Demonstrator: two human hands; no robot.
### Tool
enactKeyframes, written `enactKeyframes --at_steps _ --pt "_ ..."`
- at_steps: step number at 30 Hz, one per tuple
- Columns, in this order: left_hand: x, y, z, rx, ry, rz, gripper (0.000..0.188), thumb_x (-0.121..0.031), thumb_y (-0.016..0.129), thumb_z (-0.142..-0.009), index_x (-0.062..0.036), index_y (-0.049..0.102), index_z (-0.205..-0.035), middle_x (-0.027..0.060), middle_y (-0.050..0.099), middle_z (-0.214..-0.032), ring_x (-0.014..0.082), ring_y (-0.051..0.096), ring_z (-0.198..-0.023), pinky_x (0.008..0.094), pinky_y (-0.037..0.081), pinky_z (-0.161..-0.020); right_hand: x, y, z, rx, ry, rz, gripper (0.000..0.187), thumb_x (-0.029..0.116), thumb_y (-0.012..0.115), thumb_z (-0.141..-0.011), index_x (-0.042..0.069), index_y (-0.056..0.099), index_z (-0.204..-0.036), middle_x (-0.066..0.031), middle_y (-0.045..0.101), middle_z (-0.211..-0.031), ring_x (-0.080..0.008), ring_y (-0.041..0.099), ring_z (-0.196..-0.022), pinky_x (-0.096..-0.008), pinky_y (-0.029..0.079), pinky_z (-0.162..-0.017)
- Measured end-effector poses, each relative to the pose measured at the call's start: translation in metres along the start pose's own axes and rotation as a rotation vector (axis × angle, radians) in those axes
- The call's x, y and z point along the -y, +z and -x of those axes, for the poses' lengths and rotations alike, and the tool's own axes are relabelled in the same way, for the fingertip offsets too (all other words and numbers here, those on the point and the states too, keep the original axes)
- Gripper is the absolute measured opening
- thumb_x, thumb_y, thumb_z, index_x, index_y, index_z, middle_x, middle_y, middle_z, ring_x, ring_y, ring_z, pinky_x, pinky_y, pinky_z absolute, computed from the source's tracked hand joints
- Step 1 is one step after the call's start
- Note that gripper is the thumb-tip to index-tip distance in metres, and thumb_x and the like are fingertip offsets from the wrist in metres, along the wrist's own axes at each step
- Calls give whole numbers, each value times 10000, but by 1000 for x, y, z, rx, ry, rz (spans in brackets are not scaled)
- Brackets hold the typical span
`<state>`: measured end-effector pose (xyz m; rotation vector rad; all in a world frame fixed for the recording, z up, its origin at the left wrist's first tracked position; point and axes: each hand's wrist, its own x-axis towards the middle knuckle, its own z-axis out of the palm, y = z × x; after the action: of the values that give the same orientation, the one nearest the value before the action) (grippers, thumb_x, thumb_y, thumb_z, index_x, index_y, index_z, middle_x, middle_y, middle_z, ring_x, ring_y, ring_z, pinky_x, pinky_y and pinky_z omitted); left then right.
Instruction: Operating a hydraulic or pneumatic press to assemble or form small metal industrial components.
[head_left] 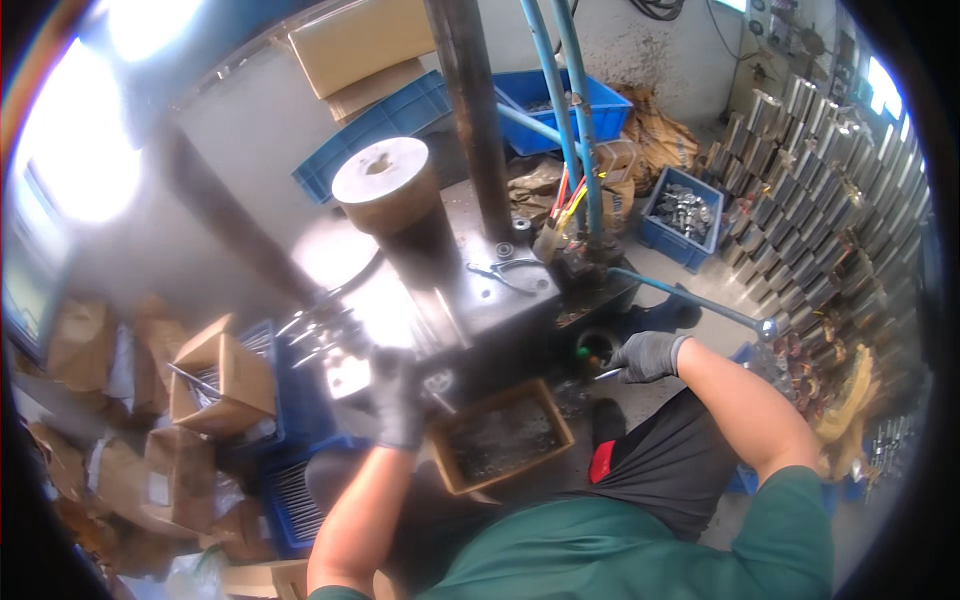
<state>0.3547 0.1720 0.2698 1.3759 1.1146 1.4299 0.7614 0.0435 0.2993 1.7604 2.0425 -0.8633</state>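
Note:
My right hand (pixel 648 357), in a grey glove, is closed on a thin, pale metal rod (pixel 607 375) whose tip sticks out to the left. Just beyond it is a round dark opening with a green spot (pixel 584 352). In a similar glove, my left hand (pixel 398 405) reaches to the front edge of the metal machine bed (pixel 510 285); blur and glare hide its fingers. Several thin metal rods (pixel 318 335) lie left of that hand. A small bolt-like piece (pixel 440 398) shows to its right. Pliers (pixel 503 270) lie on the bed beside the dark upright column (pixel 472 120).
A shallow brown box (pixel 458 470) sits below the bed, between my arms. Cardboard boxes (pixel 245 385) and blue crates with rods stand at left. A blue lever (pixel 690 298) juts out at right, near a crate of metal parts (pixel 660 232) and stacked metal tubes (pixel 800 190).

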Motion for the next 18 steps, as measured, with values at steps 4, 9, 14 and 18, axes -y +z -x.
enactKeyframes --at_steps 4,9,14,18 --pt "37 -20 39 0 -625 145 311 -349 772 -962 -103 628 -1087 47 632 -932 175 629 -769 351 560 -626 33 -16 -9 18 -153 34 327 316 640 -930 114 755 -1161 -185 762 -1004 -397 714 -1020 -501 540 -903" --pt "57 -13 25 165 -891 365 392 -348 778 -968 -100 621 -1228 116 702 -1044 264 718 -934 403 614 -761 40 -20 -18 -24 -207 95 326 311 639 -926 118 753 -1164 -181 761 -1003 -393 717 -1013 -508 537 -895" --pt "71 -26 12 324 -772 217 429 -327 777 -971 0 653 -1219 121 703 -1148 273 721 -1021 446 630 -904 54 -35 -24 -12 -222 102 329 307 645 -917 119 750 -1166 -176 760 -1011 -383 720 -1012 -500 538 -896" --pt "22 -15 5 409 -772 62 397 -316 754 -990 -1 669 -1215 97 719 -1122 256 734 -975 383 644 -872 57 -39 -24 -6 -255 73 331 298 647 -917 122 744 -1180 -171 759 -1007 -387 716 -1006 -485 541 -893"
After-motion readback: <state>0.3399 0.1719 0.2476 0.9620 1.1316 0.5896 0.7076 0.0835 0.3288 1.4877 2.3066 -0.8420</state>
